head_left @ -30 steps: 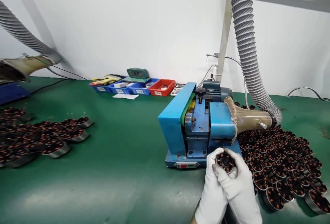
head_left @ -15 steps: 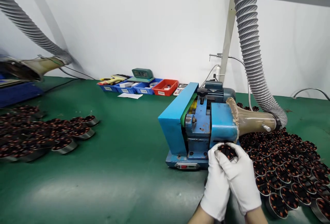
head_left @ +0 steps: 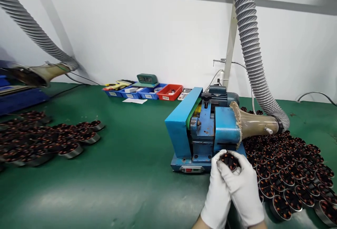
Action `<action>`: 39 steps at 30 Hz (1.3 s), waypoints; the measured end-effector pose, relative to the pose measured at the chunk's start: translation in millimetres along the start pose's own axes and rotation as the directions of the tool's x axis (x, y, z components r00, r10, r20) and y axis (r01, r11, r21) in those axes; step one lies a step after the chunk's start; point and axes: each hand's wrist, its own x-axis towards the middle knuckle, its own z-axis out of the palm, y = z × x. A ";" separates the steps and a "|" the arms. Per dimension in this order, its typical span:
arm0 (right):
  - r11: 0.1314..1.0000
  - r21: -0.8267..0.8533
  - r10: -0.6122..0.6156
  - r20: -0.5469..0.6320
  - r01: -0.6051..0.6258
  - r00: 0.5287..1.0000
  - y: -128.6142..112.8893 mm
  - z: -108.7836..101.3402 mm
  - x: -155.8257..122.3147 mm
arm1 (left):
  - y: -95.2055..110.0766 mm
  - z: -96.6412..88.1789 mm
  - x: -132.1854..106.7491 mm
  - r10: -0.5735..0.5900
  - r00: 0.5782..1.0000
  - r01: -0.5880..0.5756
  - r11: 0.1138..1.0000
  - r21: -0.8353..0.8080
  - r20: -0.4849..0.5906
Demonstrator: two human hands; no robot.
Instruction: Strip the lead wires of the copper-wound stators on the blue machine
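Both my hands wear white gloves and grip one round motor stator (head_left: 229,161), black inside with copper windings. My left hand (head_left: 219,183) holds its left side, and my right hand (head_left: 243,183) wraps its right side, with the thumb across the front. The stator is held just in front of the blue belt grinding machine (head_left: 202,130), below its blue hood (head_left: 228,125). Whether it touches the machine I cannot tell. Many like stators (head_left: 292,167) stand in rows on the green table to the right of my hands.
A second group of stators (head_left: 50,139) lies at the left. Blue bins (head_left: 131,93), a red bin (head_left: 170,92) and a digital clock (head_left: 147,78) line the wall. A grey extraction hose (head_left: 249,39) drops to the machine's hood; another hose (head_left: 34,25) hangs at the far left.
My hands have drawn slightly down and back from the machine's hood with the stator, which now shows more of its face. The view has shifted slightly.
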 end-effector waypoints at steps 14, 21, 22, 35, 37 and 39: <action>0.998 0.058 0.024 -0.049 -0.021 0.999 -10.2 -3.0 12.4 | 6.5 11.4 6.9 -0.001 0.993 0.022 0.984 0.175 -0.122; 0.907 0.369 0.211 0.027 -0.206 0.977 -3.7 -20.9 -43.5 | 34.0 -19.6 -34.4 0.013 0.996 -0.037 0.966 0.255 0.092; 0.878 0.410 0.256 0.037 -0.248 0.966 -3.8 -24.9 -47.9 | 41.8 -23.7 -36.3 0.024 0.985 -0.073 0.955 0.288 0.168; 0.535 0.770 0.227 0.266 -0.348 0.937 -14.9 -72.9 -29.8 | 24.4 -32.2 -44.4 -0.234 0.956 0.216 0.969 0.117 0.176; 0.657 0.665 0.145 0.351 -0.356 0.925 -12.3 -69.8 -31.3 | 25.7 -34.5 -42.5 -0.274 0.948 0.265 0.961 0.074 0.161; 0.760 0.592 0.045 0.364 -0.268 0.930 -11.5 -62.5 -33.1 | 27.3 -31.2 -39.8 -0.296 0.945 0.291 0.955 0.056 0.138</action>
